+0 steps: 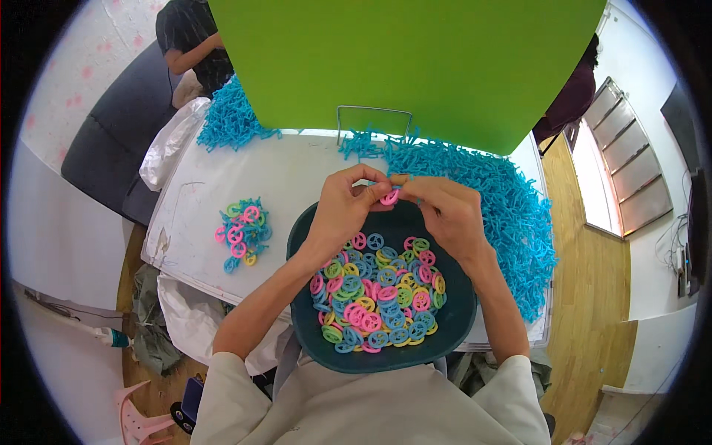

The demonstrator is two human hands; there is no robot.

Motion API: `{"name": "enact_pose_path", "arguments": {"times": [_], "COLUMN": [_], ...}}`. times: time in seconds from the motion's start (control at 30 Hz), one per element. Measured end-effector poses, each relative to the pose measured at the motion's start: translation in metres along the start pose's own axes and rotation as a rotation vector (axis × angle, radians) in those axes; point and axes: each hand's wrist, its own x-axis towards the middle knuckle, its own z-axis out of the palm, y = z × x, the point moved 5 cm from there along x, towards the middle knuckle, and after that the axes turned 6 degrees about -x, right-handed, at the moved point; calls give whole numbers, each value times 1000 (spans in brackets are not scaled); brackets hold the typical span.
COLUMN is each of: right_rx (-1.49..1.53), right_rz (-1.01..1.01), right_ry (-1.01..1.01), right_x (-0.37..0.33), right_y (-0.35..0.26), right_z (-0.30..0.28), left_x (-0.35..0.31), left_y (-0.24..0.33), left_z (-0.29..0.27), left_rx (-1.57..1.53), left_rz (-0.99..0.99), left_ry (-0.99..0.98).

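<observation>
Above a dark green basin (pixel 298 315), my two hands meet with the fingertips pinched close together. A small pink plastic wheel (pixel 390 197) sits between the fingers of my left hand (pixel 347 206). My right hand (pixel 454 215) is closed against it, gripping a small blue plastic piece that is mostly hidden by the fingers. Many small spoked wheels (pixel 387 294) in pink, blue, green and yellow lie loose in the basin. On the table to the left is a little heap of wheels joined with blue pieces (pixel 241 233).
A large heap of blue plastic pieces (pixel 512 215) covers the table's right side; another blue heap (pixel 230 119) lies at the far left. A green panel (pixel 408 59) with a metal wire stand (pixel 374 108) rises behind the white table (pixel 200 174). Two other people are beyond it.
</observation>
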Motion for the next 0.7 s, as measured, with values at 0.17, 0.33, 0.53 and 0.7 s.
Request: {"name": "enact_pose_path", "arguments": {"times": [0.17,0.33,0.53,0.7], "right_rx": [220,612,1035,763], "right_rz": [356,467,490,633], "right_ry": [-5,-98,-193,-136], "right_x": [-2,-1,2,-4], "right_y": [17,15,9,22], "right_z": [4,10,6,12], "left_x": [-2,-3,-3,-3], "left_y": [5,10,1,-2], "left_z": [8,5,5,2], "left_rx": [-49,-7,-168,326], "left_rz": [82,120,-54,-130], "left_ry": [-17,8,-17,-88]}}
